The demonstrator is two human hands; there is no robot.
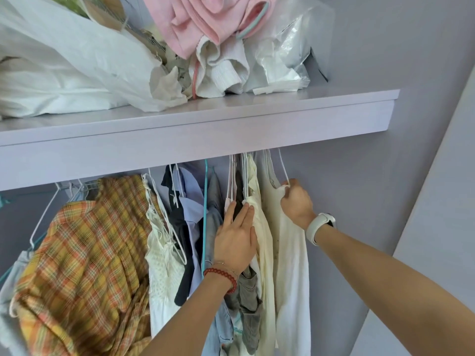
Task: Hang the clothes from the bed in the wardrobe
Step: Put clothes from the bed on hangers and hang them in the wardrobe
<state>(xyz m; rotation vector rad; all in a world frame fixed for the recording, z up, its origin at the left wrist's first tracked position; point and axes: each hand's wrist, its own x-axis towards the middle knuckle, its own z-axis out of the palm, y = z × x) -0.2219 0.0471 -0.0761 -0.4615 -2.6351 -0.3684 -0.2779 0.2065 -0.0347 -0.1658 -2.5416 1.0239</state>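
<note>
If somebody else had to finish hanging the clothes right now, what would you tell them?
Left hand: flat, fingers straight, pushing the hung clothes aside next to the cream dress.
Right hand: gripping the shoulder of the white top on its white hanger, at the far right end of the row.
Where things are: the plaid shirt and the other garments hang under the shelf. The rail itself is hidden.
Done: the white top looks hung or nearly so.
Left: let go and straighten it. The bed is out of view, so I cannot tell whether more clothes wait there.
</note>
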